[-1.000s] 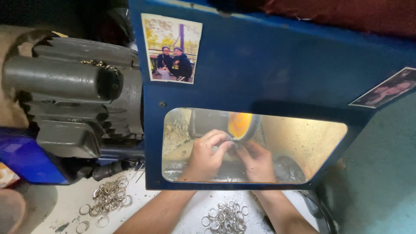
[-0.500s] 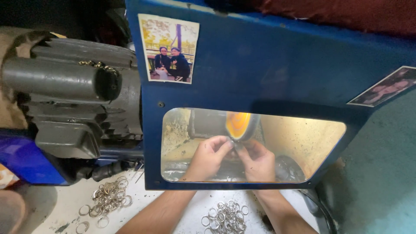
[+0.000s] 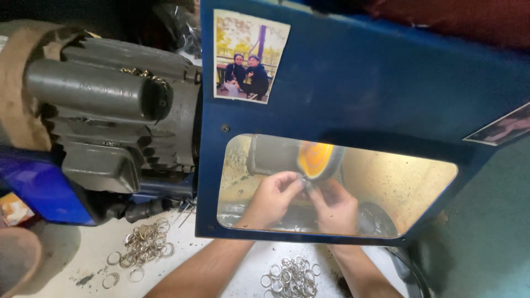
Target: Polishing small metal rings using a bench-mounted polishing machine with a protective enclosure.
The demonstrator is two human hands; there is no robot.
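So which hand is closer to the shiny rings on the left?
Probably the left hand. It sits nearer the left ring pile; the right hand is farther over. Both hands pinch something small at the orange wheel.

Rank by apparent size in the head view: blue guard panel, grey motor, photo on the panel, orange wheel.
1. Blue guard panel
2. Grey motor
3. Photo
4. Orange wheel, partly hidden behind the window, so its full size is unsure.
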